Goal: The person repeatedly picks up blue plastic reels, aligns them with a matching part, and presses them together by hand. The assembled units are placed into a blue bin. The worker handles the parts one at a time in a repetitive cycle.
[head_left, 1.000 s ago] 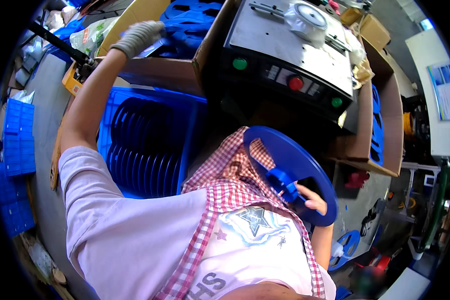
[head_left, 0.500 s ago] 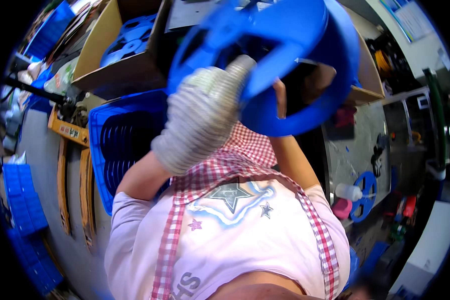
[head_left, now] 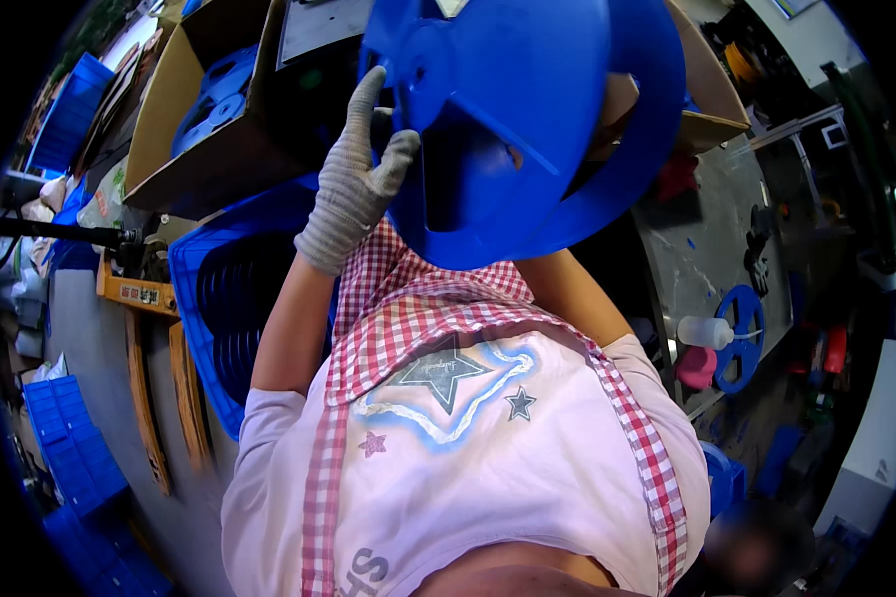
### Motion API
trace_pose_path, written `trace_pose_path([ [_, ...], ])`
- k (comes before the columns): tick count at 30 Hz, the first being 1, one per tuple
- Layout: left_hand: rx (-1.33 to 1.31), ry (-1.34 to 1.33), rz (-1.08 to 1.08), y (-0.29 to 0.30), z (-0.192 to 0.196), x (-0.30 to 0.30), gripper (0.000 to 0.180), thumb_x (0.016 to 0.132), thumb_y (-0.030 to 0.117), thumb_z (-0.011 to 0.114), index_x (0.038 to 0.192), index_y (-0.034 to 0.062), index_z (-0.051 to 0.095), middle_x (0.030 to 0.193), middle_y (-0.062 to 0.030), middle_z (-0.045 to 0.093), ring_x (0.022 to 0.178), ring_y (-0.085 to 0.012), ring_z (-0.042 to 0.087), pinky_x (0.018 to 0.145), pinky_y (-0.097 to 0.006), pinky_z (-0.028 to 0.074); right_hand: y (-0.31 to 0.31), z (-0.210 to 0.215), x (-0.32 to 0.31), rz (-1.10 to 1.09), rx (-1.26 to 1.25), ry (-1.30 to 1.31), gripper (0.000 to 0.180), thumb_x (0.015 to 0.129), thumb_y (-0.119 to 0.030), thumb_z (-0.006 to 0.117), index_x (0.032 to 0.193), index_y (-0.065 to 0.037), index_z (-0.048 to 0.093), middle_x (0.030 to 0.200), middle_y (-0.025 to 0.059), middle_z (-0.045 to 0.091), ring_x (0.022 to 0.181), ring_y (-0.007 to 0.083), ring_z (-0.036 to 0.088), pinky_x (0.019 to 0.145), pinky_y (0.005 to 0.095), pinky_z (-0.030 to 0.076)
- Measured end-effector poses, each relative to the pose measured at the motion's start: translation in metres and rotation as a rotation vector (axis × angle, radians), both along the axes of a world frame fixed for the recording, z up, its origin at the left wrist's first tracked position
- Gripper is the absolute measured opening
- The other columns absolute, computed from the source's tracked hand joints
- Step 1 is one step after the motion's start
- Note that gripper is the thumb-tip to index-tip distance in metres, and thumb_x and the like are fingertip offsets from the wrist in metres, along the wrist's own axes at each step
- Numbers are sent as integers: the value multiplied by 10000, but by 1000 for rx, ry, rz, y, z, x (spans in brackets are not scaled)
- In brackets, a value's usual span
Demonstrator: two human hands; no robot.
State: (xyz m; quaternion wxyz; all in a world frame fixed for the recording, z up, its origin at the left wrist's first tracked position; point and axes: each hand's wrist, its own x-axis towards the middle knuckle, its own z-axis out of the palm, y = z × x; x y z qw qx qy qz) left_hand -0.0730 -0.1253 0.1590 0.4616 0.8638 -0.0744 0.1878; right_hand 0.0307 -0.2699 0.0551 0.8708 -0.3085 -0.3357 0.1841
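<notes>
A large blue plastic reel [head_left: 528, 90] with two round flanges is held up in front of my chest, its near flange tilted toward me. My left hand [head_left: 358, 174], in a grey knit glove, is at the reel's left edge, with the thumb over the near flange and a finger stretched up along the rim. Most of my right hand [head_left: 514, 156] is hidden behind the reel. A bit of its bare skin shows through a flange opening, and the right forearm runs up behind the lower rim.
Beyond my left arm stands a blue crate [head_left: 194, 298] holding dark round pieces. A cardboard box [head_left: 184, 179] with blue reel parts sits behind it. At right, a grey table [head_left: 707, 219] bears a white bottle [head_left: 705, 331] and a blue flange [head_left: 740, 343]. An orange pallet jack [head_left: 134, 289] lies left.
The reel has turned and shifted slightly left, showing more of its near flange. My left hand has moved from across the flange to its left edge, and its fingers have spread.
</notes>
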Motion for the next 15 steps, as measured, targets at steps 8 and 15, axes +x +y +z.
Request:
trace_pose_path([
  [8, -398, -41, -138, 19, -29, -17, 767, 926, 304, 602, 1519, 185, 130, 1131, -66, 528, 918, -156, 563, 864, -323, 503, 23, 94, -52, -154, -325, -49, 639, 914, -478, 535, 1444, -162, 368, 1202, 135, 551, 1164, 245, 527, 992, 403, 431],
  [15, -678, -54, -79, 29, -54, -22, 724, 946, 333, 583, 1506, 115, 179, 1134, -93, 564, 960, -154, 579, 831, -295, 513, 29, 73, -38, -346, -603, -316, 542, 897, -419, 574, 1380, -183, 501, 871, 40, 453, 813, 137, 502, 807, 314, 467],
])
